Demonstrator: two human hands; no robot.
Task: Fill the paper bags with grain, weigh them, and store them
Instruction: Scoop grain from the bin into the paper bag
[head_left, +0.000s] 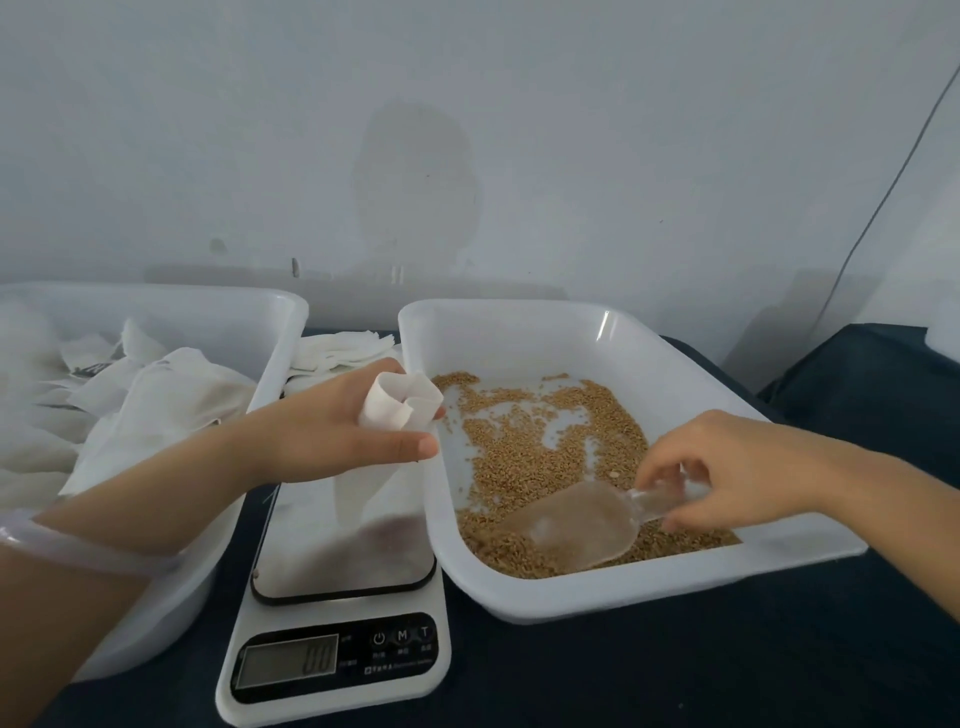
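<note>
Over the scale (337, 597), our left hand (332, 431) pinches the paper bag (400, 402) by its half-collapsed mouth while our right hand (727, 467) grips the scoop (576, 525) resting in the tray's (519, 312) grain (545, 431), so a hasty pour could spill.

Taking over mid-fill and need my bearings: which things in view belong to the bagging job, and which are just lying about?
Job: paper bag in the left hand; scoop in the right hand; grain; grain tray; scale; spare bags behind the scale; tub of bags.
Just there: wall cable; dark table cover.
</note>
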